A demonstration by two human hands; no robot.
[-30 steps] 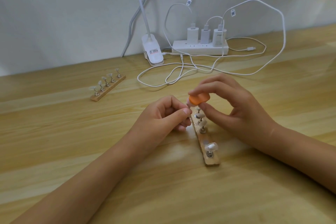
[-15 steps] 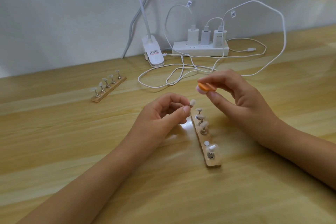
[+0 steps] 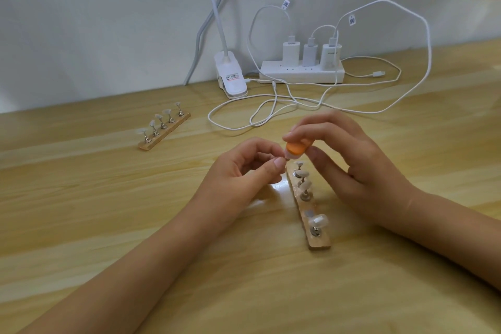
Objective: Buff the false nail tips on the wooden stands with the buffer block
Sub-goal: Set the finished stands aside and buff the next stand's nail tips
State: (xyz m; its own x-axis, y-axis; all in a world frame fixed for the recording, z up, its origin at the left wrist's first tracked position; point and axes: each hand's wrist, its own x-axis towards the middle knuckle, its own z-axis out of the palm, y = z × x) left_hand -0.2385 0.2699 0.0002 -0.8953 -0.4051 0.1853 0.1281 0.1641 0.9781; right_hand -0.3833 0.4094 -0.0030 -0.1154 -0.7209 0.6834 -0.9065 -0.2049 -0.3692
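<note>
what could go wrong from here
The left hand holds the tip by a fingertip pinch under the buffer in the right hand: it could slip out. The buffer sits right beside the left thumb and may scrape it. The right fingers hang close to the tips on the stand and might knock them.

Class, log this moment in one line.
left hand: pinches pale false nail tip | right hand: holds orange buffer block against it | near wooden stand: one slot bare

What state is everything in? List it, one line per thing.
Left hand: pinches a nail tip, lifted off its stand.
Right hand: holds buffer block on that tip.
Near stand: flat, four tips mounted, one slot bare.
Far stand: five tips mounted, untouched.
Power strip: three chargers plugged in.
</note>
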